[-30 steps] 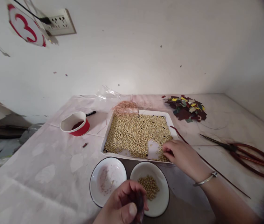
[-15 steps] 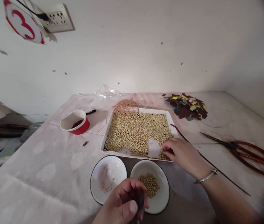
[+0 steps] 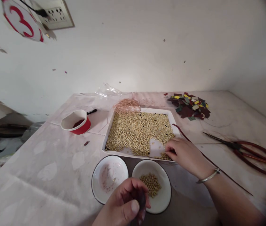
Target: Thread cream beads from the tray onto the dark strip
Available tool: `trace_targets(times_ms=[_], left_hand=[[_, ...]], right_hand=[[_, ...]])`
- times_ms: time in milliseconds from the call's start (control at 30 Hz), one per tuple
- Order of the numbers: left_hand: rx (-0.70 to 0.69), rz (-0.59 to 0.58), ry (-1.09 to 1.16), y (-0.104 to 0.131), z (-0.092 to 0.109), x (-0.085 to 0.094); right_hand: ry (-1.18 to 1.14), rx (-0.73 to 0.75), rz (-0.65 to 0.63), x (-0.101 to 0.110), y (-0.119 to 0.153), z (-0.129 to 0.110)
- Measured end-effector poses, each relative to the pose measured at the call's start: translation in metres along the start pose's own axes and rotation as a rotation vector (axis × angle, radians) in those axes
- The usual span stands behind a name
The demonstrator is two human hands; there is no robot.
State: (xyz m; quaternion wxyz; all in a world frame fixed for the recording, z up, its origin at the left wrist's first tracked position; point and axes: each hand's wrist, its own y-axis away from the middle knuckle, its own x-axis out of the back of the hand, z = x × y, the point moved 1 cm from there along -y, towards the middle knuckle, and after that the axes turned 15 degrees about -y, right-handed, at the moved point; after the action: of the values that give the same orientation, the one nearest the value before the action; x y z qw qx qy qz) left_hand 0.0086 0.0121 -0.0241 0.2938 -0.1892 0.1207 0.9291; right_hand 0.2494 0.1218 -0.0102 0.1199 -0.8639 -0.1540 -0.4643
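Note:
A white tray (image 3: pixel 104 141) holds a layer of small pale beads (image 3: pixel 133 131) with a few dark ones among them. My right hand (image 3: pixel 182 153) is at the tray's front right corner, its fingertips pinched together among the beads; what they hold is too small to make out. My left hand (image 3: pixel 128 201) is curled, palm up, in front of two white bowls, with a dark rounded thing partly hidden inside its fingers. The left bowl (image 3: pixel 100 166) has reddish specks and bits in it. In the right bowl (image 3: pixel 164 179) lies a heap of darker tan beads.
A bundle of pinkish thread (image 3: pixel 127 106) lies over the tray's back edge. At left are a red and white cup (image 3: pixel 83 127) and a black marker (image 3: pixel 91 111). Coloured scraps (image 3: pixel 189 106), a dark red cord (image 3: pixel 217 168) and large scissors (image 3: pixel 245 150) lie at right.
The view has shifted slightly. My right hand stays at the tray's front right corner with its fingertips together, and my left hand keeps its curled shape over the bowls.

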Motion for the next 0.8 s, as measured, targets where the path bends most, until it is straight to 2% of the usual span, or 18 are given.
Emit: trace_targets(times_ms=[267,333,433,500,567,633,700,800], left_hand=[[-0.011,0.034,0.029,-0.001,0.001,-0.003],[0.022,0.075,0.026,0.000,0.006,-0.006],[0.052,0.101,0.016,0.002,0.011,-0.009],[0.052,0.093,0.020,0.003,0.013,-0.010],[0.059,0.089,0.034,0.003,0.014,-0.010],[0.058,0.100,0.043,0.003,0.015,-0.011],[0.048,0.105,0.039,0.003,0.017,-0.013],[0.058,0.123,0.057,0.004,0.016,-0.013]], right_hand=[[-0.089,-0.034,0.066,0.007,0.000,-0.001],[-0.184,-0.033,0.102,0.015,0.004,-0.013],[-0.405,0.053,0.137,0.026,0.018,-0.046],[-0.495,0.129,0.077,0.029,0.030,-0.074],[-0.560,0.203,-0.039,0.028,0.040,-0.099],[-0.594,0.257,-0.121,0.022,0.046,-0.116],[-0.610,0.282,-0.147,0.015,0.048,-0.123],[-0.635,0.282,-0.154,0.007,0.046,-0.123]])
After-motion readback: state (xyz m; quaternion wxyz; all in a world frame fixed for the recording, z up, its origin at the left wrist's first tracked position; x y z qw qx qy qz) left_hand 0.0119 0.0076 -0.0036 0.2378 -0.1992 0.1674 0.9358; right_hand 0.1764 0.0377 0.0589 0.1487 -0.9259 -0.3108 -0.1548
